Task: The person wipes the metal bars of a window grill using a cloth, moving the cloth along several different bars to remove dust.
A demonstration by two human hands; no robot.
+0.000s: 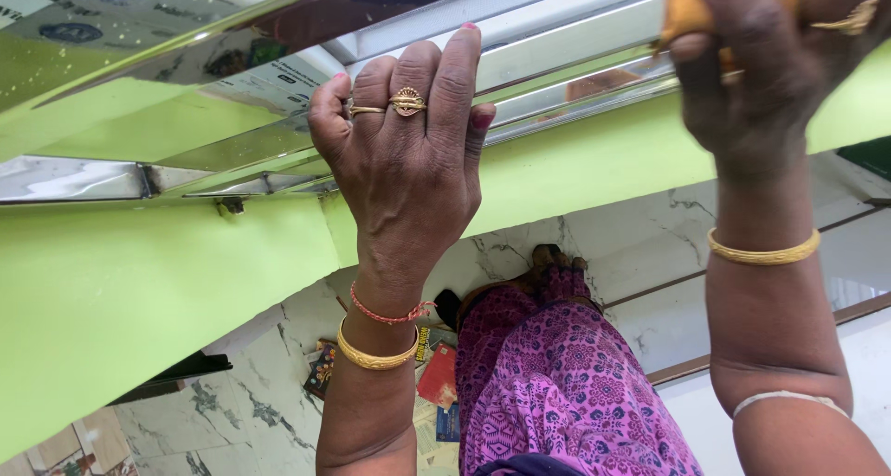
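Note:
My left hand point(408, 151) rests palm-down on a shiny steel railing point(557, 45) that runs across the top of a lime-green wall point(139, 281). Its fingers curl over the rail bars, and it wears gold rings. My right hand point(770, 68) is at the upper right, closed on an orange-yellow cloth or sponge point(685, 10) pressed against the same railing. Both wrists carry gold bangles. My purple patterned garment point(557, 374) hangs below between the arms.
Below the green ledge lies a white marble floor point(640, 244) with dark veins. Several small books or papers point(436, 379) lie on it near my feet. A steel bracket point(227, 202) fixes the railing to the wall at left.

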